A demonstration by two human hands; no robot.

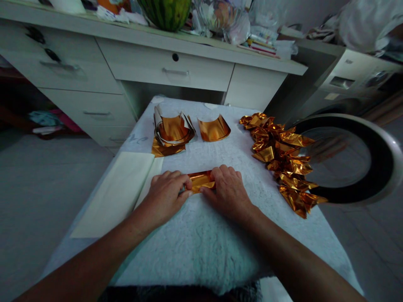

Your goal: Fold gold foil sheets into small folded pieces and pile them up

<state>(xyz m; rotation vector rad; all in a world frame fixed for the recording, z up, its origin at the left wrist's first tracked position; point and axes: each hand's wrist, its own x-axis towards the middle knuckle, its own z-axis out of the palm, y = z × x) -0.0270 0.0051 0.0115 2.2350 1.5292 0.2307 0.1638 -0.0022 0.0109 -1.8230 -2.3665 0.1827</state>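
Observation:
A gold foil sheet (201,182), partly rolled or folded, lies near the middle of the cloth-covered table. My left hand (170,193) pinches its left end between thumb and fingers, and my right hand (227,189) grips its right end. Beyond them sits a stack of curled gold sheets (173,130) with pale edges. To its right rests a single curved gold sheet (214,128). A row of crumpled, folded gold foil pieces (280,155) runs down the right side of the table.
White paper sheets (116,188) lie at the table's left. Behind the table (201,251) stands a white drawer cabinet (201,71) with a watermelon (166,12) on top. An open round washing machine door (380,159) is close to the right edge.

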